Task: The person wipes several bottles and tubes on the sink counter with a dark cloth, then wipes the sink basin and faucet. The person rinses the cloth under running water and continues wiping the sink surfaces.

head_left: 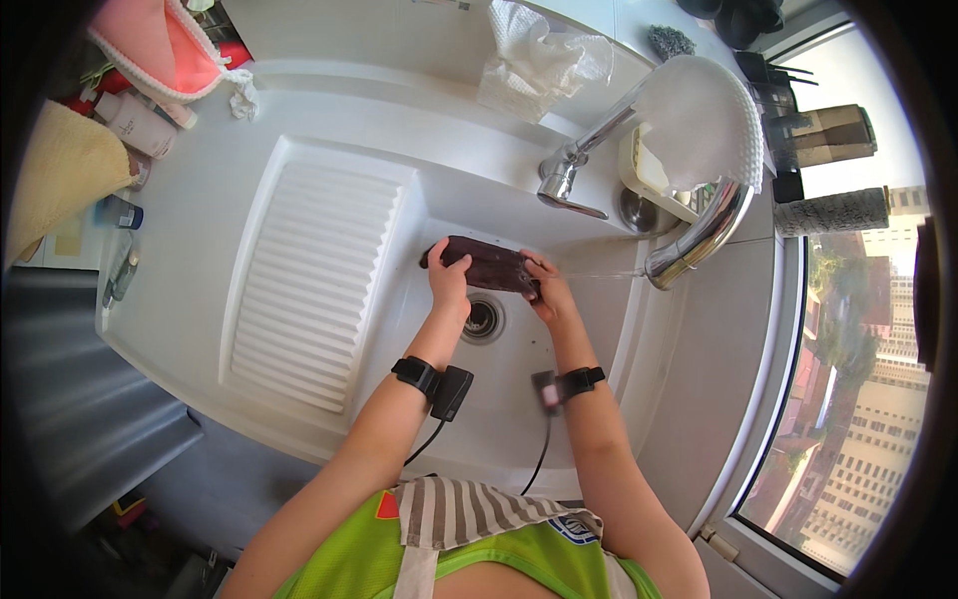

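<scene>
A dark maroon, oblong piece [486,267], wet-looking and perhaps folded cloth, is held level over the sink basin [407,329]. My left hand [449,280] grips its left end, with the thumb on top. Its right end is in my right hand [549,286], fingers bent over the edge. A thin stream of water runs from the chrome faucet [671,265] toward my right hand. Just below the piece, the round metal drain [483,317] shows between my forearms. Small dark specks lie on the basin floor.
A ribbed washboard [309,280] adjoins the basin on the left. The faucet lever [574,185], crumpled white paper [544,60] and a soap holder [644,165] stand behind. Bottles [138,125] and towels [65,170] crowd the far left; a window [848,379] borders the right. Cables hang from both wrist devices.
</scene>
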Tool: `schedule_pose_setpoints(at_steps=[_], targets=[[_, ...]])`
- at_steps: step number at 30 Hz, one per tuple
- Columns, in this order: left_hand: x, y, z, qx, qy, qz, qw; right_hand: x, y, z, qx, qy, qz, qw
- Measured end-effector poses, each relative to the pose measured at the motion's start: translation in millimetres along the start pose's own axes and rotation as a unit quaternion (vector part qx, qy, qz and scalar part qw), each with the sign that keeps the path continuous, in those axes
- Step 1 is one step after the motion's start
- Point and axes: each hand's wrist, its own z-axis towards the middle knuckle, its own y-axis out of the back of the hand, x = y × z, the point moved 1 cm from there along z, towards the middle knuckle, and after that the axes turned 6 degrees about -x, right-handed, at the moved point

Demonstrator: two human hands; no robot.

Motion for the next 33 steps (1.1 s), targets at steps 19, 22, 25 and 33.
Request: schedule_pose_setpoints(at_steps=[19,22,25,33], targets=[[49,-66,-33,0.067,0.237,-0.062,0.967,42,-34,-12,-0.254,0.234,-0.553,0.758],[50,-66,-17,0.051,0.259,-0.055,0.963,29,-24,-5,-0.275,0.257,-0.424,0.824],[44,-53,9,0.066,0.226,-0.05,0.971,8,-35,-31,-0.192,0.416,-0.331,0.825],[46,-43,-15,0.083,0.191,0.036,0.977,-2,-28,-1,-0.239,0.138,-0.298,0.913]])
